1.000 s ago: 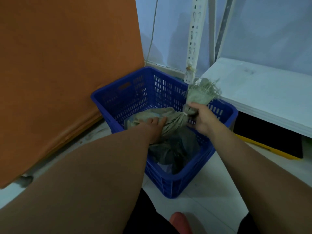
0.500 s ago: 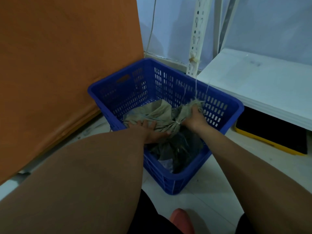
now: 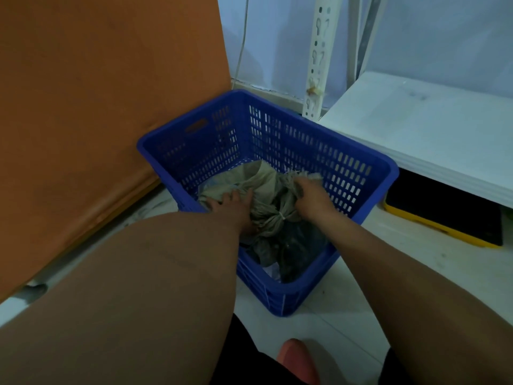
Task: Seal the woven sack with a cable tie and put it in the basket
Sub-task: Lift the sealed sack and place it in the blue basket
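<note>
Sack lies inside basket, tied neck (white tie visible) pointing toward person. Left hand flat, fingers spread on sack body. Right hand curled around frayed mouth. Long axis runs between the hands; both equally near. Next step, likely: release.

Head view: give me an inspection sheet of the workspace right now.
Surface: pale floor, basket on it.
Job's things: woven sack lies inside blue basket; white cable tie around its bunched neck.
Clutter: dark bagged items under the sack.
Hands: left hand flat on the sack; right hand gripping its frayed top.
Cables: thin cord down the wall.
Surroundings: orange board, white shelf, slotted upright, yellow-edged black tray.
</note>
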A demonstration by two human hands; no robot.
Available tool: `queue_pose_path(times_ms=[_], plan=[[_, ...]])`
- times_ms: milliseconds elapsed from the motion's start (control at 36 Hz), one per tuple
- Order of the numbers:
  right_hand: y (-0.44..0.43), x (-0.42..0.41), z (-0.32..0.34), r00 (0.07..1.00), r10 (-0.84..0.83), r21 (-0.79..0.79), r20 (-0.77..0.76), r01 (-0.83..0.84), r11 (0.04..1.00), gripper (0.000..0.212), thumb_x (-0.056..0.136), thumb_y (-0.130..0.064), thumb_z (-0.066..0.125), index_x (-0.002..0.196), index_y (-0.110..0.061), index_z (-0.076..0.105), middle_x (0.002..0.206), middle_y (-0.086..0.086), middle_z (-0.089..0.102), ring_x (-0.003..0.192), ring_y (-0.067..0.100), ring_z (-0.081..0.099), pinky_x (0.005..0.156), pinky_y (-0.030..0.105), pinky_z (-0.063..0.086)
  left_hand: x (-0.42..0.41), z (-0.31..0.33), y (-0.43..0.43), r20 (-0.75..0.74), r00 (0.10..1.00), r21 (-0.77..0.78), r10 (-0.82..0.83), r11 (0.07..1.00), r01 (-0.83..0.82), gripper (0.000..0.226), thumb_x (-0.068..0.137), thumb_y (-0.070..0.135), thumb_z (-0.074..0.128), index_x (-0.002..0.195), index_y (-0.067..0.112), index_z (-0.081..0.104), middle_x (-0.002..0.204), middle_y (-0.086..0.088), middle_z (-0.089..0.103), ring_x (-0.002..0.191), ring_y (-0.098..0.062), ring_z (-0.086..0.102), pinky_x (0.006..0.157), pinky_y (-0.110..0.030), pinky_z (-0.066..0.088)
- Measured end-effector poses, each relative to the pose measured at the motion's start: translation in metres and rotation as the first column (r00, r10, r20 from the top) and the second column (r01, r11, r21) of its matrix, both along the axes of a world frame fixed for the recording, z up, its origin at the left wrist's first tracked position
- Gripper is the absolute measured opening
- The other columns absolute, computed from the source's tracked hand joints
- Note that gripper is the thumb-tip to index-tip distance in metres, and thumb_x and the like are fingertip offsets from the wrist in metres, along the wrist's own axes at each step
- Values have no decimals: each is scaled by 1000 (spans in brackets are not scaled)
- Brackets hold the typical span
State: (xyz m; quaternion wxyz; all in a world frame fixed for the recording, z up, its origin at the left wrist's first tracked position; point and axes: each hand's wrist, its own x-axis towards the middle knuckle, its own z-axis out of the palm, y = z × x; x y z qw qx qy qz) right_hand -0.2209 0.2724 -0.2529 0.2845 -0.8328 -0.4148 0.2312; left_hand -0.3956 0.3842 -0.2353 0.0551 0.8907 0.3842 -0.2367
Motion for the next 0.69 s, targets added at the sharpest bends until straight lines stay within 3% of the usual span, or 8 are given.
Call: queue_pose_path(times_ms=[83, 194, 278, 361, 417, 556, 694], plan=[[1, -2, 5, 972, 2, 72, 233, -19, 997, 72, 93, -11, 59, 155, -30, 30, 165, 11, 14, 150, 33, 17, 117, 49, 31, 2, 4, 1, 84, 995, 54, -58, 997, 53, 111, 82, 69, 60, 159, 31, -10, 167, -10, 2, 153, -32, 6, 115, -69, 9], [10, -10, 5, 883, 279, -85, 377, -267, 960, 94, 87, -5, 65, 158, -38, 14, 168, -4, -4, 154, 24, 3, 118, 47, 31, 0, 0, 3, 68, 993, 3, -91, 996, 91, 104, 83, 72, 55, 160, 33, -4, 168, -7, 2, 154, -29, 5, 118, -67, 4], [12, -13, -10, 838, 467, -306, 282, -383, 872, 83, 93, -16, 62, 158, -35, 14, 168, -2, 0, 154, 26, 5, 119, 51, 28, 2, -1, 1, 10, 995, -46, -104, 993, 104, 106, 84, 74, 53, 159, 32, -8, 168, -5, -3, 154, -28, 2, 118, -65, 0], [8, -14, -14, 859, 498, -443, 119, -403, 801, 75, 98, -31, 55, 159, -35, 13, 166, 6, 19, 148, 30, 28, 118, 46, 31, 5, -5, 4, -68, 992, -47, -108, 993, 105, 107, 83, 76, 53, 159, 34, -10, 169, -3, -5, 154, -28, 2, 117, -66, 1], [8, -13, -11, 883, 464, -477, 73, -378, 793, 72, 99, -33, 52, 158, -39, 12, 162, 12, 29, 141, 34, 40, 115, 44, 36, 6, -9, 7, -92, 989, -43, -118, 993, 114, 107, 83, 77, 52, 158, 35, -11, 169, -2, -5, 154, -28, 2, 117, -68, 2], [10, -11, -7, 899, 436, -529, 35, -353, 772, 72, 100, -26, 52, 158, -41, 12, 161, 16, 28, 137, 36, 42, 111, 43, 40, 8, -18, 12, -137, 981, -32, -138, 990, 135, 110, 80, 81, 51, 156, 38, -15, 169, -1, -7, 154, -30, 3, 114, -71, 3], [15, -12, -9, 913, 408, -501, 30, -339, 796, 68, 98, -34, 55, 156, -39, 20, 158, 15, 35, 134, 36, 45, 108, 43, 40, 10, -20, 13, -177, 978, -12, -111, 994, 110, 115, 78, 81, 53, 155, 37, -20, 168, -3, -7, 154, -32, 0, 114, -72, -3]])
